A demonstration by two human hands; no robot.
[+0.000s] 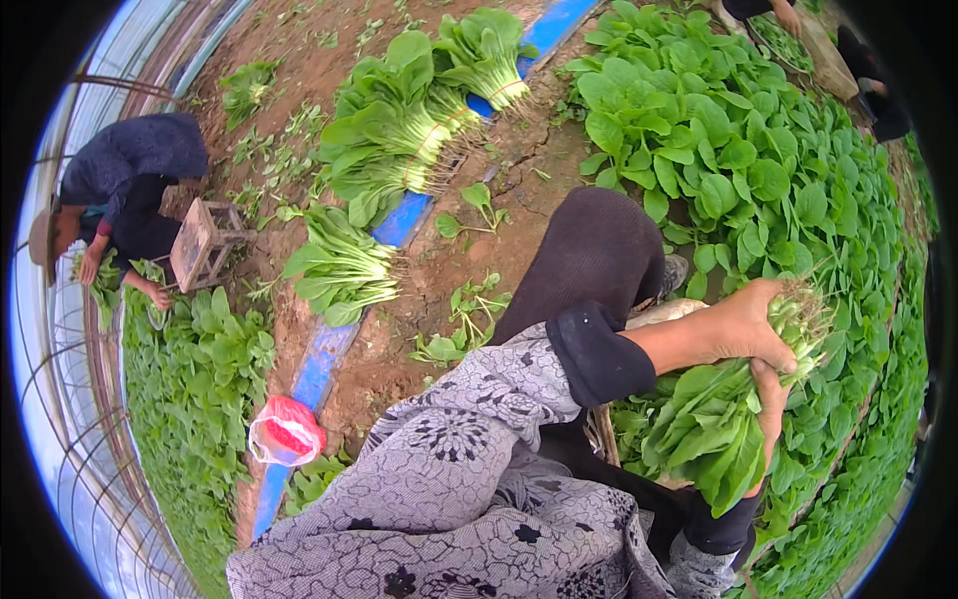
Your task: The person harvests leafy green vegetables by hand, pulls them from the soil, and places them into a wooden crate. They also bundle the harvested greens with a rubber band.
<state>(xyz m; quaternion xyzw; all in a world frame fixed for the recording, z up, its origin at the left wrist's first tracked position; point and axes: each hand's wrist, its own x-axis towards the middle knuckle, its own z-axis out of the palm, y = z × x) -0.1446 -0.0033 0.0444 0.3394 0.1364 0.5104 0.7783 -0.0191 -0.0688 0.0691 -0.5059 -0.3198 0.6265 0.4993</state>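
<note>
Both my hands are closed round a bunch of leafy greens (707, 424) at the right. Its pale stems and thin roots point up and right, while the broad leaves hang down to the left. My left hand (733, 324) comes in from the left, out of a dark cuff, and grips the stems near the roots. Just below it, my right hand (770, 404) wraps the stems from the other side. Some of its fingers are hidden by the bunch. Growing greens (718, 130) stand thickly around and behind both hands.
Tied bunches of greens (399, 130) and a looser pile (344, 265) lie along a blue strip (324, 359). A red and white plastic bag (286, 431) sits on it. At left a person (135, 160) bends beside a wooden stool (205, 240); another person's hand (786, 17) shows at top right.
</note>
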